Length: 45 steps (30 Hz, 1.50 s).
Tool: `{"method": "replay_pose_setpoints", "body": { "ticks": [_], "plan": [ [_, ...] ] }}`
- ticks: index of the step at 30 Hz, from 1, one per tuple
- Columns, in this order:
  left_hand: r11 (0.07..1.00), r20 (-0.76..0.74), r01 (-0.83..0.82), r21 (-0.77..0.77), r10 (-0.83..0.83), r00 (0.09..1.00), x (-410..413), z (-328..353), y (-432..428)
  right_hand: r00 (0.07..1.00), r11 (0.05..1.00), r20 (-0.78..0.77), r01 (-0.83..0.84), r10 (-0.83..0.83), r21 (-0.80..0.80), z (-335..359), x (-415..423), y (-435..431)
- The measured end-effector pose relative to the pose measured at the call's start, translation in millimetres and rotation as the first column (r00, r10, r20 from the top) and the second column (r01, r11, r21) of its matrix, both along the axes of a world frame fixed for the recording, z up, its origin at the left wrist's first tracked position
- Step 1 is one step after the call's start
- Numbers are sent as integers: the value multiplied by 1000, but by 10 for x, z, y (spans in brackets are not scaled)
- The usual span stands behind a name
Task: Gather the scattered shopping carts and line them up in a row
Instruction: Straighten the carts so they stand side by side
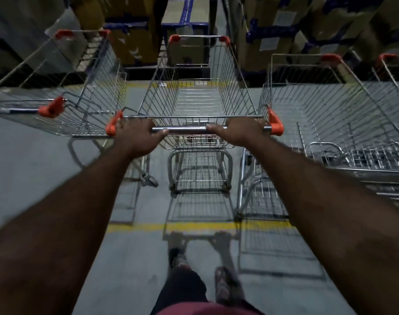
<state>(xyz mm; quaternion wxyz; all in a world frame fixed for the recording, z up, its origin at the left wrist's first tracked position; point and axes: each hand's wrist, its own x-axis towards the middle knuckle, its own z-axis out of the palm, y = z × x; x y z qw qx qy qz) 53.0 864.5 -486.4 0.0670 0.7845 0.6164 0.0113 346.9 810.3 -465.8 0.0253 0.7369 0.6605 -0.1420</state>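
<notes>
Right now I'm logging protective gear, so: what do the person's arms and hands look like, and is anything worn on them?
The left hand and right hand are bare: no gloves, no rings visible. Left arm and right arm are uncovered as far as the view shows: no sleeves, watch or bands.

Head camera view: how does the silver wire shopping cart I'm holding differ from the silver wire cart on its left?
The held silver wire shopping cart has the left hand and right hand gripping its handle; the silver wire cart on its left is untouched. The held cart shows whole; the left one is cut by the frame edge. Both are empty, with orange corner caps.
</notes>
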Motion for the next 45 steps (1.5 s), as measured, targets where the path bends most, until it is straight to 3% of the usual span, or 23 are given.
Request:
{"method": "replay_pose_setpoints", "body": {
  "ticks": [20,32,45],
  "plan": [
    [993,-21,107,-45,-108,994,-183,137,-883,996,997,20,82,-82,18,70,-188,-958],
    [994,-12,105,-25,-105,994,-287,135,-824,996,997,-53,76,-77,-21,60,-275,-831],
    [997,-47,63,-43,-65,997,-873,72,-624,998,998,-1,55,-55,11,102,-890,-727]
  ]
}}
